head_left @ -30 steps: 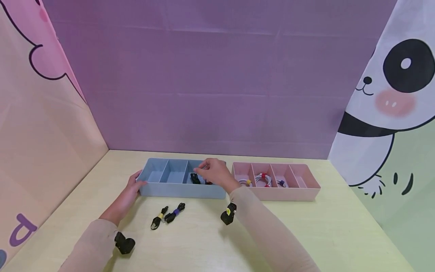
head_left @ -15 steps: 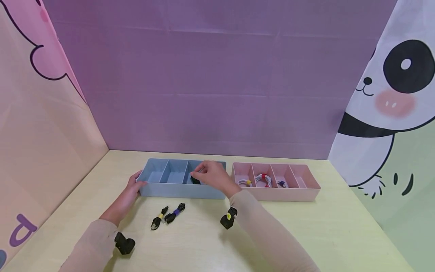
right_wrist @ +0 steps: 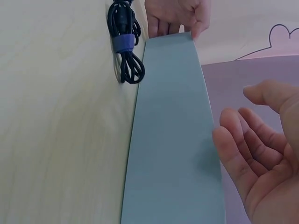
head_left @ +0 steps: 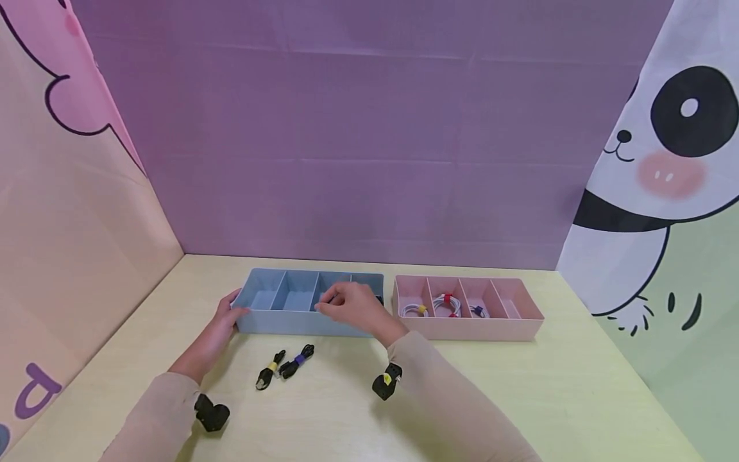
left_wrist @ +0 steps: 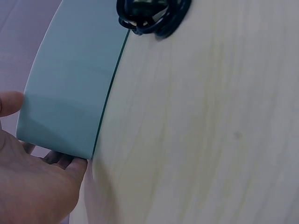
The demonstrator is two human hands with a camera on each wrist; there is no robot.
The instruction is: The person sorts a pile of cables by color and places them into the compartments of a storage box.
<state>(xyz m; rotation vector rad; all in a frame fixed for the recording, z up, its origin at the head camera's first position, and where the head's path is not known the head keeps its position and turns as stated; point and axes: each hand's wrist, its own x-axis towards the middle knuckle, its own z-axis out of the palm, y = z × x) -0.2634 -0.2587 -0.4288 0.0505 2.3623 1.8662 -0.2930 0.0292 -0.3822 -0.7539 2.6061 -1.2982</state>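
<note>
A blue divided storage box (head_left: 288, 323) stands on the table. My left hand (head_left: 222, 317) grips its left end, the thumb by the upper edge and the fingers against the end wall in the left wrist view. My right hand (head_left: 359, 309) is over the box's front edge by the third compartment. Its fingers are loosely bent with nothing between them in the right wrist view. The hand hides most of that compartment's contents. In front of the box lie two bundled black cables, one with a yellow tie (head_left: 270, 370) and one with a purple tie (head_left: 297, 362).
Right of the blue box stands a pink divided box (head_left: 479, 330). White cable coils sit in it, including one with a yellow tie (head_left: 416, 311) and one with a red tie (head_left: 448, 305). A purple backdrop (head_left: 369, 141) rises behind the table.
My right hand has moved slightly left and toward the front of the blue box. The black cable seen earlier in the third compartment is now hidden. My left hand stays put.
</note>
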